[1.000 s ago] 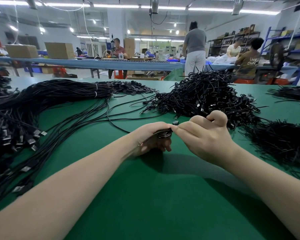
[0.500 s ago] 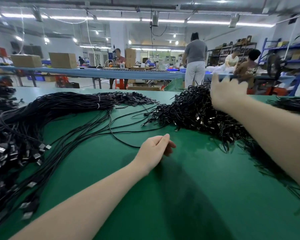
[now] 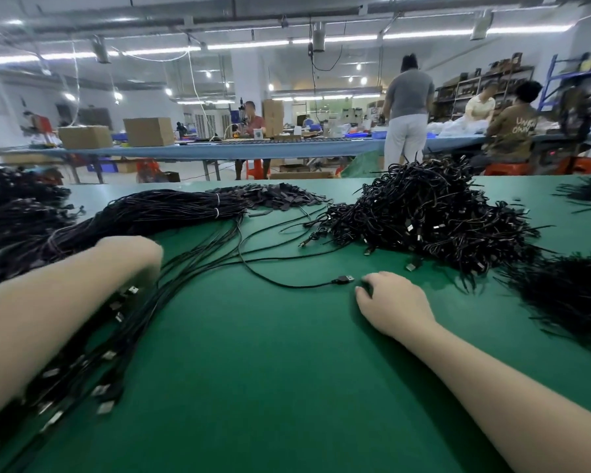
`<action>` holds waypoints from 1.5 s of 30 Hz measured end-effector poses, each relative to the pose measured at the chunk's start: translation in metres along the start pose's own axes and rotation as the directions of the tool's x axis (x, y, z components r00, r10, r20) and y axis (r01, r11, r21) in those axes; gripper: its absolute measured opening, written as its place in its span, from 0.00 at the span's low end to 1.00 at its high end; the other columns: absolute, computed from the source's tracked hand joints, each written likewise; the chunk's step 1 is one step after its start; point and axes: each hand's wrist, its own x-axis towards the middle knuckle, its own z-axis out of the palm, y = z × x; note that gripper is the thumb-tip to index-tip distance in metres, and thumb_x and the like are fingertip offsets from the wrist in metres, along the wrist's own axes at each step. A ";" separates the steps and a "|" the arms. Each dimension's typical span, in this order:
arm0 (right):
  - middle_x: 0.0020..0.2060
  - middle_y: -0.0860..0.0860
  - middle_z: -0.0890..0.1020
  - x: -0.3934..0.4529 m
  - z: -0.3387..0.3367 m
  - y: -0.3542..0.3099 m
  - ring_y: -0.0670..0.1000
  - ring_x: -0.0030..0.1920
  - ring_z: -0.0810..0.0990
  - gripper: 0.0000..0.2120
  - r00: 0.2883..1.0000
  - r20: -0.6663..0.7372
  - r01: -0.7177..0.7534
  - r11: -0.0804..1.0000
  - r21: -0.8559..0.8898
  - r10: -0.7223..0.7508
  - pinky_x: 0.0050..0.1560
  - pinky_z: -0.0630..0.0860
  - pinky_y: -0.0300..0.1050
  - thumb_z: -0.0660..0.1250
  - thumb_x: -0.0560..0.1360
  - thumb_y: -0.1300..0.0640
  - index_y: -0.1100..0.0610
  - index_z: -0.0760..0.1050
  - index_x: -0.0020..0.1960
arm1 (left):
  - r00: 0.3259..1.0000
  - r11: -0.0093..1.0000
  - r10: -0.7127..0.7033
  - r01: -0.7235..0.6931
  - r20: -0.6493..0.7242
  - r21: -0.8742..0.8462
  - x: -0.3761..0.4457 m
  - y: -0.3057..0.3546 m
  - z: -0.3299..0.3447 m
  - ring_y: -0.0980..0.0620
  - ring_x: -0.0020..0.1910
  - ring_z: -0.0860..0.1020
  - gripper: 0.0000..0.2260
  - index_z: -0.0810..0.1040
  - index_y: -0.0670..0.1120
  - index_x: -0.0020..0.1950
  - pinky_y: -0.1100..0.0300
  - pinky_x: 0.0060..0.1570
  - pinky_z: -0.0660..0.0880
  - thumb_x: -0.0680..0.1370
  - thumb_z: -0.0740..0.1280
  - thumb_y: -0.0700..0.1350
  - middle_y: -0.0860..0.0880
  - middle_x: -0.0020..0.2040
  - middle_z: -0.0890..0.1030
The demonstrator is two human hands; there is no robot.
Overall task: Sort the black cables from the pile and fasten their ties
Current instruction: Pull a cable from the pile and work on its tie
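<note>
Readable writing only on the back of a brown shirt (image 3: 517,129) worn by a seated person at the far blue table (image 3: 287,150): pale letters, seemingly "UNKN" over "OWN", too blurred to be sure. No legible marks on the cardboard boxes (image 3: 149,131) on that table.

Right hand (image 3: 394,303) palm down on the green table (image 3: 270,370), forearm running in from the lower right, fingers loosely curled with tips on the surface, holding nothing. Just beside its fingertips, apart from them, the USB plug (image 3: 345,279) of a single loose black cable (image 3: 270,279) that curves away toward the left.

Left hand (image 3: 140,261) reaching forward over the left side, forearm filling the lower left, wrist bent down so the fingers drop out of sight among the cables; whether gripping or spread, cannot tell. Blur over this hand.

Under and around the left arm, a long bundle of straight black cables (image 3: 151,213), bound with two white ties (image 3: 216,204) near its far end, metal plugs fanned out toward the near left edge. Right of centre, a heaped pile of coiled black cables (image 3: 430,216), plugs showing here and there. At the far right, near the right forearm, a dark heap of black ties (image 3: 567,295). More black cable heaps along the left edge (image 3: 14,199) and far right corner (image 3: 587,192).
</note>
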 end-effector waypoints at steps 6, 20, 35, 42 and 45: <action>0.57 0.49 0.79 -0.001 -0.001 0.002 0.53 0.57 0.76 0.17 1.000 -0.004 0.020 0.999 0.027 -0.019 0.56 0.71 0.47 0.54 0.79 0.46 0.51 0.76 0.60 | 0.998 0.983 0.060 -0.053 0.035 -0.174 -0.012 -0.044 0.030 0.55 0.47 0.76 0.11 0.78 0.51 0.54 0.63 0.53 0.73 0.77 0.66 0.56 0.55 0.46 0.78; 0.56 0.47 0.79 -0.002 -0.004 0.000 0.52 0.56 0.77 0.16 1.000 0.002 0.003 0.999 0.048 -0.003 0.55 0.73 0.46 0.55 0.79 0.46 0.49 0.76 0.60 | 0.991 0.824 -0.026 0.094 0.128 -0.558 -0.023 0.001 0.027 0.47 0.34 0.78 0.16 0.74 0.39 0.40 0.58 0.36 0.77 0.76 0.71 0.51 0.46 0.31 0.79; 0.67 0.51 0.73 -0.007 -0.006 0.000 0.53 0.61 0.75 0.22 0.996 -0.086 0.030 0.985 0.170 -0.015 0.59 0.71 0.47 0.58 0.79 0.48 0.51 0.65 0.72 | 0.683 0.306 -0.190 -0.641 -0.705 -0.704 -0.065 0.040 -0.134 0.52 0.32 0.73 0.10 0.72 0.46 0.57 0.65 0.28 0.76 0.83 0.56 0.50 0.52 0.43 0.75; 0.67 0.56 0.73 -0.005 -0.042 0.000 0.54 0.68 0.69 0.25 0.697 -0.715 0.392 0.867 0.308 -0.062 0.71 0.59 0.53 0.64 0.77 0.59 0.60 0.64 0.73 | 0.601 0.093 0.304 -0.791 -0.739 -0.605 -0.102 0.175 -0.122 0.63 0.28 0.71 0.09 0.80 0.55 0.38 0.69 0.30 0.67 0.77 0.67 0.55 0.58 0.31 0.76; 0.56 0.54 0.79 -0.005 -0.038 0.014 0.51 0.54 0.75 0.13 0.753 -0.653 0.385 0.855 0.348 -0.074 0.54 0.74 0.53 0.61 0.79 0.60 0.58 0.73 0.64 | 0.631 -0.062 0.299 -0.736 -0.716 -0.675 -0.095 0.204 -0.106 0.63 0.25 0.70 0.07 0.81 0.51 0.41 0.68 0.29 0.65 0.77 0.68 0.51 0.58 0.26 0.74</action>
